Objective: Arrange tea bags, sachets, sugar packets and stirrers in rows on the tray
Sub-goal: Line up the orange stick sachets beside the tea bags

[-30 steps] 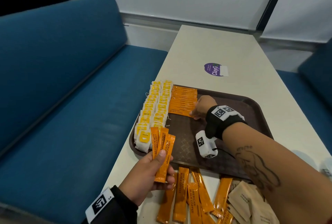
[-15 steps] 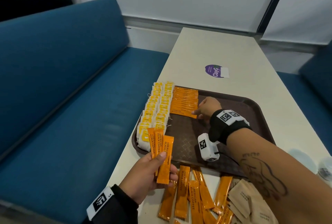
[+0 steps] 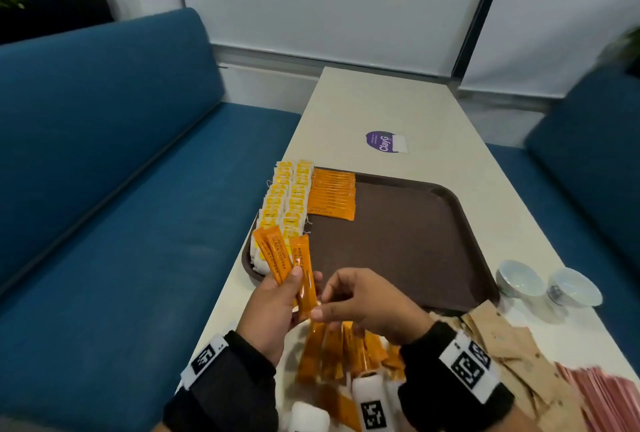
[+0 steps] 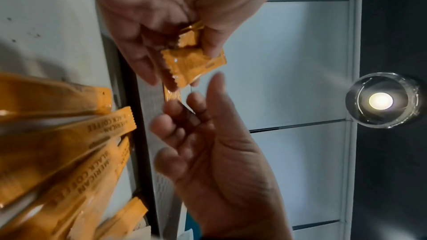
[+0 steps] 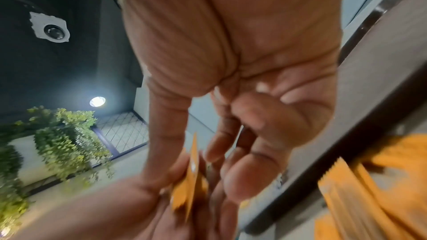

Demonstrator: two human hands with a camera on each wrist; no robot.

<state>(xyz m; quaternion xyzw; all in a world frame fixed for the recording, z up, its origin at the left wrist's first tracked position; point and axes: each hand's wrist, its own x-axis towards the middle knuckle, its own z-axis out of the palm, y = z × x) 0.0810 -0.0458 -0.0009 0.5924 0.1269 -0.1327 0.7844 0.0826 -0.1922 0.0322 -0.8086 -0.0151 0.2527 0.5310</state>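
My left hand point(image 3: 277, 300) grips three orange coffee sachets point(image 3: 287, 262), fanned upright over the tray's near left corner. My right hand point(image 3: 349, 296) is just right of them, fingers loosely spread and reaching at their lower ends. In the left wrist view the right hand point(image 4: 208, 134) is open, a small gap from the held sachets point(image 4: 189, 65). On the brown tray point(image 3: 415, 241), yellow tea bags point(image 3: 287, 196) fill two columns along the left edge. A row of orange sachets point(image 3: 332, 194) lies beside them.
Loose orange sachets point(image 3: 339, 348) lie on the table under my hands. Brown sugar packets point(image 3: 502, 345) and pink stirrers point(image 3: 606, 397) are at the near right. Two white cups point(image 3: 519, 279) stand right of the tray. Blue benches flank the table.
My right hand left the sachet row on the tray and drew back to my left hand. The left hand keeps its three sachets, a bit nearer to me.
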